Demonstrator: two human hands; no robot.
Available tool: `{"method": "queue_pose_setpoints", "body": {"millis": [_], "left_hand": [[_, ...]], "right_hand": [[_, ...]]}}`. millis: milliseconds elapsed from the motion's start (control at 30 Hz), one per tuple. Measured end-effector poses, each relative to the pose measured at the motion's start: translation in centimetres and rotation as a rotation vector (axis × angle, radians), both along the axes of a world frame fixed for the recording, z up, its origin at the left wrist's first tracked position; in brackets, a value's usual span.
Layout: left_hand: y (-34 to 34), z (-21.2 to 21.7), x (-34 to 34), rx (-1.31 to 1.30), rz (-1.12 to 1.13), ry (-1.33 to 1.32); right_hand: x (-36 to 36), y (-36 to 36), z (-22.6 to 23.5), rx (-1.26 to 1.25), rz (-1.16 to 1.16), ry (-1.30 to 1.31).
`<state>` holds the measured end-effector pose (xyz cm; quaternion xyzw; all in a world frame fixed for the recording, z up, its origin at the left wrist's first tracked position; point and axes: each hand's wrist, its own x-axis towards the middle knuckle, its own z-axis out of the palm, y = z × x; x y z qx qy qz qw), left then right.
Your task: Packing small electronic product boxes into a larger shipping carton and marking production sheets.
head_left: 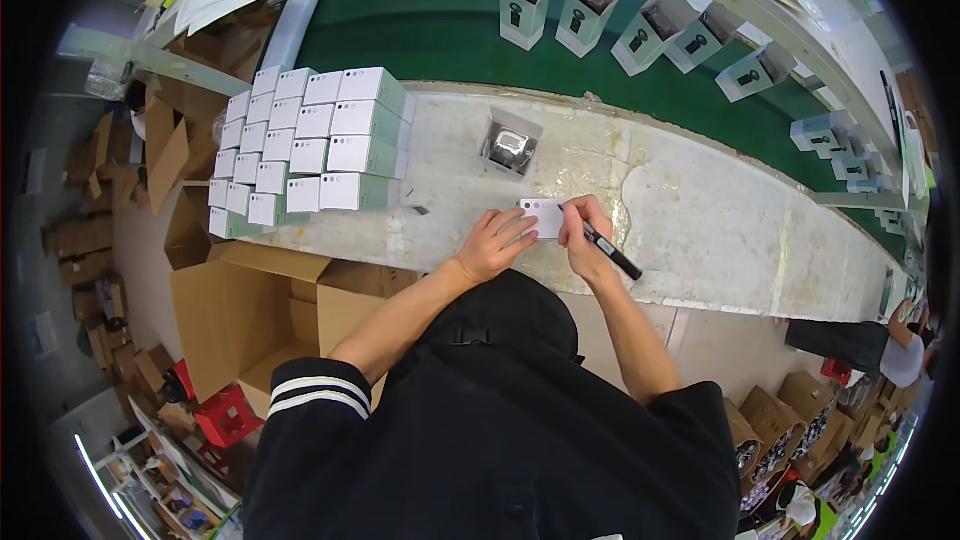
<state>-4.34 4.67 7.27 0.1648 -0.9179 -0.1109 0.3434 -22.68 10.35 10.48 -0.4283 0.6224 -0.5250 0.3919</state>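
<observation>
1. seen from above, a person in a black top leans over a pale, worn table [700, 210], both bare forearms reaching forward.
2. a small white card [543, 217] lies flat on the table near its front edge, just ahead of the person.
3. the left hand [495, 243] rests on the card's left end, fingers spread and flat, pinning it down.
4. the right hand [583, 235] has its fingers closed around a black pen [605, 248], with the tip touching the card's upper right part.
5. the card looks thin, light and bendable; it would likely slide on the table unless pressed, so the flat hold at one end suits it. to lift it, a pinch at an edge would likely serve.
6. the pen looks stiff, light and smooth, held low on the barrel near the tip.
7. beyond the card, apart from it, stands an open box [510, 143] with a dark item inside.
8. to the left on the table sits a stack [310, 140] of closed white boxes in neat rows.
9. behind the table runs a green belt [440, 30] carrying a row of open cartons [640, 25], flaps up.
10. brown cardboard boxes [250, 310] stand on the floor at lower left.
11. another person's arm [850, 340] shows at the far right.
</observation>
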Motion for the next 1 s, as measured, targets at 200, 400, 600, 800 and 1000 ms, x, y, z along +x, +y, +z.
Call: {"method": "queue_pose_setpoints", "body": {"millis": [200,400,600,800,1000], "left_hand": [[0.0,-0.2,-0.2,0.018,0.018,0.051],[-0.2,0.0,-0.3,0.078,-0.002,0.042],[-0.4,1.3,-0.7,0.299,0.065,0.038],[0.2,2.2,-0.8,0.513,0.100,-0.043],[-0.8,7.2,6.0,0.645,0.081,-0.189]], "right_hand": [[0.3,-0.8,-0.7,0.111,0.036,-0.085],[-0.5,-1.7,0.4,0.167,0.163,0.124],[-0.7,-1.4,1.0,0.166,-0.168,-0.335],[0.2,-5.8,0.6,0.053,-0.164,0.079],[1.6,-9.0,0.6,0.113,-0.101,0.379]]}}
